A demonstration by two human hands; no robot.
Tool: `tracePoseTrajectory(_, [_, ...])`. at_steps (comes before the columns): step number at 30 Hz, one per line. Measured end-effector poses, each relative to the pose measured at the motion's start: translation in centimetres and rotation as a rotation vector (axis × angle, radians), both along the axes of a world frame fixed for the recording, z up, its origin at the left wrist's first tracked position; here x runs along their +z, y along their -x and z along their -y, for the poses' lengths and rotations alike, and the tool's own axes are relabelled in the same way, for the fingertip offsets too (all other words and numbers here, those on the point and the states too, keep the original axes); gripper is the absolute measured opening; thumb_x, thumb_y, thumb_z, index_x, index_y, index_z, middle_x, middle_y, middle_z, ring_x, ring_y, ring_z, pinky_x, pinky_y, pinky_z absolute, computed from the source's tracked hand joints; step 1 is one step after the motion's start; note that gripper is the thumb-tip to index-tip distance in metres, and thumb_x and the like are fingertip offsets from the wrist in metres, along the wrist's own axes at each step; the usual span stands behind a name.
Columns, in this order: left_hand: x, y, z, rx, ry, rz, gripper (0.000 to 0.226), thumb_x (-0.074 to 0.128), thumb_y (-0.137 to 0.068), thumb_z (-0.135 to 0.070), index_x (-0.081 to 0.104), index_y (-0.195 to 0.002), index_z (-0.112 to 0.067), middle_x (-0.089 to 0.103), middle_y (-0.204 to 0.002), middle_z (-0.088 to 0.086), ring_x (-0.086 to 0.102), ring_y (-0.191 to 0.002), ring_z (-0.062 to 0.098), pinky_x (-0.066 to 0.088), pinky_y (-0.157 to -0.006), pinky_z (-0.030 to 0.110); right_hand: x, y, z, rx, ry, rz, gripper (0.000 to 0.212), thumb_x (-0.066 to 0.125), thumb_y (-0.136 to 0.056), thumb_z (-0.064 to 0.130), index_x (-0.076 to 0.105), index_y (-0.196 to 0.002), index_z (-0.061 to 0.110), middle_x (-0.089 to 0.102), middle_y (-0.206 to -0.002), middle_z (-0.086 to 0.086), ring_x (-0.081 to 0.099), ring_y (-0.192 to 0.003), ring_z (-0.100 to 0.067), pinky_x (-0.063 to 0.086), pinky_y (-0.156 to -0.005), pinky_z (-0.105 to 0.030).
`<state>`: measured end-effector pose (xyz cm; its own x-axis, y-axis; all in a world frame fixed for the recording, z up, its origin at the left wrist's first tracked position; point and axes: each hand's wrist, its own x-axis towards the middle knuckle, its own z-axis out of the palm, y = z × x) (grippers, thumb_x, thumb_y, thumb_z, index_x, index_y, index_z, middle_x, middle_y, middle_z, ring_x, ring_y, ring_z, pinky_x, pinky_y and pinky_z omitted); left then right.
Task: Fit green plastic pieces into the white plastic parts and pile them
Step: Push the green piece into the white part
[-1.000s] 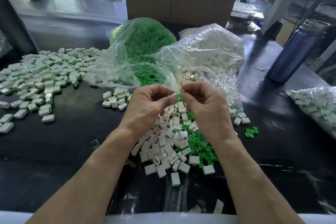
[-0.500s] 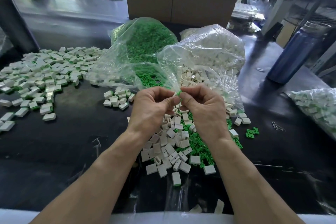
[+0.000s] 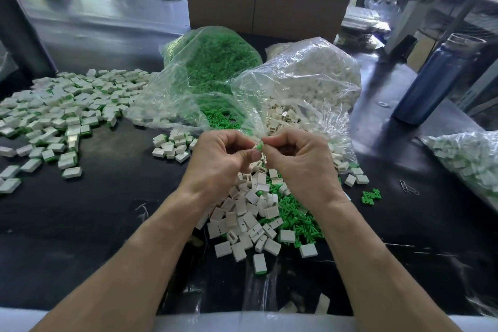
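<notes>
Both hands met above the middle of the black tabletop (image 3: 80,224). The left hand (image 3: 215,167) and the right hand (image 3: 299,167) each had a curled grip, fingertips pinching one small assembly between them: a green piece (image 3: 259,146) set against a white part (image 3: 254,147) at the point where the thumbs and forefingers came together. How far the green piece sat inside the white part could not be told, it was too small and half covered by the fingers.

Directly beneath the hands lay a loose heap of white parts (image 3: 248,213), with loose green pieces (image 3: 293,218) spread on its right side. A few more green pieces (image 3: 372,195) lay apart to the right, near two paper clips (image 3: 409,188).

Behind the hands stood two open clear bags, one full of green pieces (image 3: 215,62) and, beside it on the right, one of white parts (image 3: 310,75). A wide pile of fitted pieces (image 3: 67,105), white with green edges, covered the left of the tabletop, and a small cluster (image 3: 172,144) of them lay just left of the left hand. Another filled bag (image 3: 469,156) sat at the right edge, a blue bottle (image 3: 433,81) behind it, and a cardboard box (image 3: 269,0) at the back.
</notes>
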<state>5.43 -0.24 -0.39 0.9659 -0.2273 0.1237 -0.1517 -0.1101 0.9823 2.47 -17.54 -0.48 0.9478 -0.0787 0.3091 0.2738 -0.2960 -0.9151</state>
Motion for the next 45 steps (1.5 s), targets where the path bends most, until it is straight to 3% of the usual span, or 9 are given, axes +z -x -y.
tracePoseTrajectory(6, [0.1,-0.1,-0.1,-0.029,-0.079,0.024,0.006,0.081,-0.088,-0.006,0.078,-0.088,-0.011,0.077,-0.081,0.003,0.071,-0.07,0.018,0.064,-0.068,0.031,0.0,0.1,0.2,0.02,0.049,-0.024,0.009,0.079,-0.093,0.008,0.08,-0.092,0.017,0.077,-0.083,0.003,0.071,-0.069,-0.009,0.058,-0.063,-0.019])
tracePoseTrajectory(11, [0.0,0.1,0.4,0.028,0.009,0.002,0.008,0.078,-0.09,-0.004,0.077,-0.087,-0.012,0.078,-0.079,0.002,0.073,-0.068,0.014,0.06,-0.064,0.023,-0.3,0.0,-0.1,-0.023,-0.033,-0.035,0.011,0.08,-0.094,0.014,0.081,-0.097,0.024,0.079,-0.091,0.001,0.076,-0.082,-0.023,0.066,-0.075,-0.042])
tracePoseTrajectory(18, [-0.1,0.2,0.7,0.023,0.049,0.005,0.007,0.078,-0.091,-0.008,0.076,-0.087,-0.013,0.076,-0.08,0.001,0.07,-0.069,0.012,0.058,-0.064,0.023,-0.8,0.2,-0.3,0.025,-0.267,-0.099,0.006,0.076,-0.097,0.015,0.08,-0.101,0.015,0.08,-0.092,-0.007,0.078,-0.089,-0.025,0.066,-0.083,-0.047])
tracePoseTrajectory(22, [-0.1,0.3,1.1,-0.013,-0.018,0.088,0.007,0.077,-0.092,-0.008,0.074,-0.09,-0.014,0.073,-0.08,-0.005,0.064,-0.07,0.002,0.053,-0.067,0.018,-0.4,0.3,-1.0,-0.066,-0.347,-0.16,0.03,0.058,-0.109,0.034,0.074,-0.101,0.01,0.074,-0.079,-0.007,0.069,-0.065,-0.022,0.063,-0.062,-0.038])
tracePoseTrajectory(25, [0.0,0.5,1.3,0.01,-0.103,0.194,0.012,0.08,-0.09,-0.012,0.073,-0.089,-0.021,0.069,-0.089,-0.004,0.061,-0.073,0.002,0.051,-0.067,0.017,0.1,0.3,-1.3,-0.094,-0.301,-0.262,0.056,0.04,-0.113,0.049,0.072,-0.089,0.009,0.065,-0.067,-0.009,0.055,-0.051,-0.019,0.045,-0.043,-0.03])
tracePoseTrajectory(33, [0.2,1.2,2.4,-0.012,-0.08,0.349,0.012,0.081,-0.088,-0.009,0.076,-0.098,-0.014,0.067,-0.115,-0.003,0.064,-0.109,0.004,0.043,-0.092,0.008,0.5,0.2,-2.0,-0.018,-0.405,-0.365,0.067,0.031,-0.112,0.054,0.065,-0.076,0.009,0.051,-0.051,0.0,0.041,-0.039,-0.012,0.032,-0.037,-0.022])
tracePoseTrajectory(37, [0.1,1.2,2.9,-0.021,-0.018,0.34,0.013,0.081,-0.087,-0.006,0.076,-0.098,-0.009,0.07,-0.113,-0.001,0.068,-0.108,0.01,0.05,-0.093,0.018,0.4,0.1,-2.0,-0.009,-0.457,-0.336,0.058,0.033,-0.11,0.053,0.059,-0.077,0.013,0.046,-0.053,0.003,0.038,-0.042,-0.011,0.032,-0.039,-0.02])
tracePoseTrajectory(42, [0.0,1.2,3.0,-0.048,0.099,0.25,0.011,0.081,-0.088,-0.008,0.077,-0.098,-0.008,0.073,-0.115,0.0,0.071,-0.107,0.021,0.057,-0.096,0.05,0.3,0.2,-2.0,0.052,-0.544,-0.266,0.066,0.033,-0.11,0.046,0.066,-0.057,0.027,0.04,-0.049,0.008,0.035,-0.04,-0.01,0.032,-0.038,-0.019])
tracePoseTrajectory(45, [-0.1,1.1,3.0,-0.062,0.149,0.201,0.009,0.08,-0.089,-0.008,0.077,-0.098,-0.006,0.074,-0.115,0.0,0.072,-0.105,0.026,0.058,-0.093,0.057,0.3,0.0,-2.2,0.042,-0.536,-0.245,0.057,0.033,-0.108,0.046,0.078,-0.078,0.025,0.051,-0.054,0.002,0.042,-0.044,-0.01,0.035,-0.04,-0.018])
